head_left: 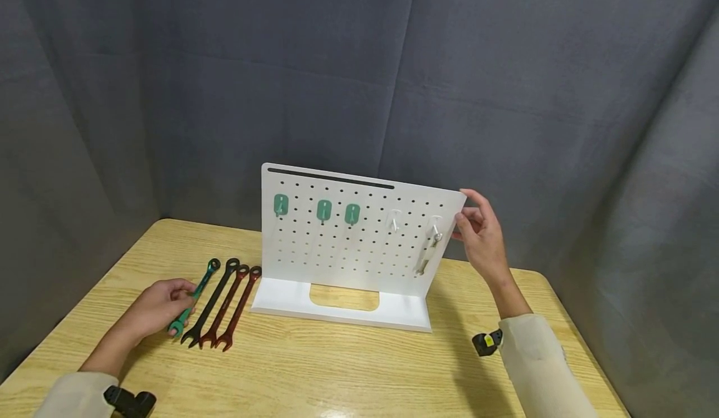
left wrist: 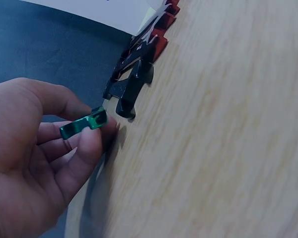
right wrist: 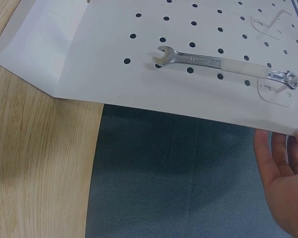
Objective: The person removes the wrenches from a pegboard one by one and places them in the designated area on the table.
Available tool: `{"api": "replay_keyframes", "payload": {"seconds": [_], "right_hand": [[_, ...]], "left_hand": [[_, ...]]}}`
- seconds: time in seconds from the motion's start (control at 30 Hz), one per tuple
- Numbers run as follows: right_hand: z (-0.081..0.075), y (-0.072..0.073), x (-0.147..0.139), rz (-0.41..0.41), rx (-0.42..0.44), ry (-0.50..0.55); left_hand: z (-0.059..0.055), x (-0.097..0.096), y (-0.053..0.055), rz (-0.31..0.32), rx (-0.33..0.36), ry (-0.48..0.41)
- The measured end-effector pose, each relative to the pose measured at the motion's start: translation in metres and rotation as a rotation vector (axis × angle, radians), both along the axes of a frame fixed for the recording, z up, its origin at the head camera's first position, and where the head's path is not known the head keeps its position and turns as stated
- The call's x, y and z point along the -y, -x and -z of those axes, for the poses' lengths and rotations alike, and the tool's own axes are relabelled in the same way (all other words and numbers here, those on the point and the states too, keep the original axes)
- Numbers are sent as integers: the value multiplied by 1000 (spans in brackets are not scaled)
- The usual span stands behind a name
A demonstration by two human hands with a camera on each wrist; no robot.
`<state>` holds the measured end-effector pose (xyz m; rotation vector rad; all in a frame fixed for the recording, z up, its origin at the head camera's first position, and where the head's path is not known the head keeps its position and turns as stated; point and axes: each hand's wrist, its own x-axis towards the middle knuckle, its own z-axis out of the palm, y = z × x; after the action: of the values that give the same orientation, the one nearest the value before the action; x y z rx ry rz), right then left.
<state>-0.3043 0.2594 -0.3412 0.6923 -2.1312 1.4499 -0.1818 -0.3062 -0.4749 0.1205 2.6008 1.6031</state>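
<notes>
My left hand (head_left: pixel 154 309) pinches a green combination wrench (left wrist: pixel 84 124) between thumb and fingers, at the left of the table. Just right of it lie a black wrench (head_left: pixel 215 301) and two red wrenches (head_left: pixel 227 304), side by side with their open ends toward me. My right hand (head_left: pixel 484 243) grips the upper right edge of a white pegboard (head_left: pixel 337 269), thumb in front and fingers behind. On the board's rightmost clear hook (right wrist: pixel 275 94) hangs a small silver wrench (right wrist: pixel 198 60) with a pale sleeve around its shank.
Three green hooks (head_left: pixel 324 210) sit on the board's left and middle, and another clear hook (head_left: pixel 394 221) right of them. The board's base (head_left: pixel 281 294) stands on the wooden table (head_left: pixel 337 368). Grey curtains (head_left: pixel 314 81) hang behind and at both sides.
</notes>
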Motion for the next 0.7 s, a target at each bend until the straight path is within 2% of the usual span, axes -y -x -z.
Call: {"api": "replay_keyframes", "payload": {"seconds": [0.07, 0.2, 0.27, 0.7], "right_hand": [[0, 0, 1, -5, 4, 2], [0, -1, 1, 2, 6, 2], [0, -1, 1, 11, 5, 0], [0, -1, 1, 21, 4, -6]], "left_hand": [[-1, -1, 0, -11, -27, 66], [-3, -4, -2, -40, -118, 253], [-4, -6, -2, -47, -149, 311], [-7, -12, -4, -86, -126, 405]]}}
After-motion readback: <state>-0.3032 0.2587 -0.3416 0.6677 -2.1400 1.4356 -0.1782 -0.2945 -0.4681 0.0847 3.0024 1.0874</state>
